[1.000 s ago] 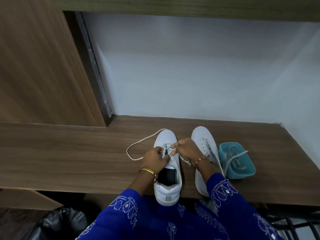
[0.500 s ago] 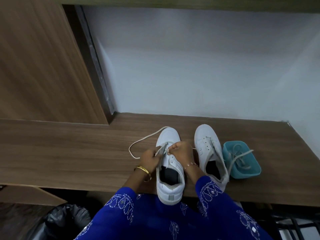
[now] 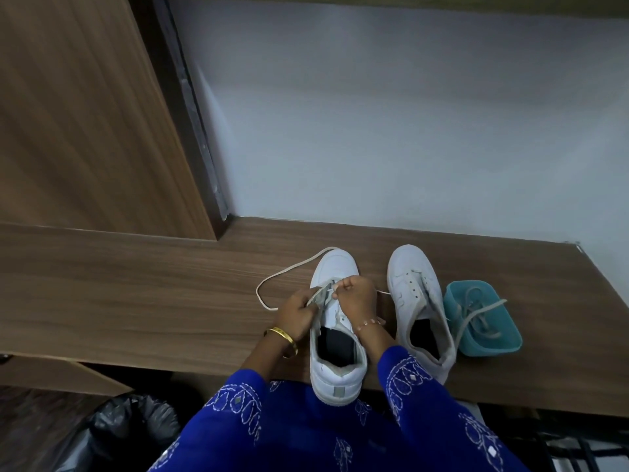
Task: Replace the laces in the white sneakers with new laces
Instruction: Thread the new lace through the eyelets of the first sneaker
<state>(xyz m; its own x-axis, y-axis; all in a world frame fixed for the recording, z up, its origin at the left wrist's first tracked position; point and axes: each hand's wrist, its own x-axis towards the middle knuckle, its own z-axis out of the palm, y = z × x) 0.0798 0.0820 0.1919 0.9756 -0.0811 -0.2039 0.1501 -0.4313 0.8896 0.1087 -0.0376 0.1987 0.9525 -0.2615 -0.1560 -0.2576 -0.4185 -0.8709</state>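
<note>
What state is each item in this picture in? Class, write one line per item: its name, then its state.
Left sneaker: upright on the table, partly laced.
Right sneaker: unlaced, eyelets bare.
Lace: loose end looping over the table.
Left hand: pinching the lace.
Right hand: pinching the lace.
Teal tub: holds a bundle of laces.

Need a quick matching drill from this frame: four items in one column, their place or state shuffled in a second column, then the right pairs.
Items
1. left sneaker
2. right sneaker
3. teal tub
4. black bag

Places or states
A. on the floor below the wooden bench
B. holds a tangle of laces
C. eyelets bare, no hand on it
D. both hands pinch its lace over the tongue

Pairs: 1-D, 2-C, 3-B, 4-A
</note>
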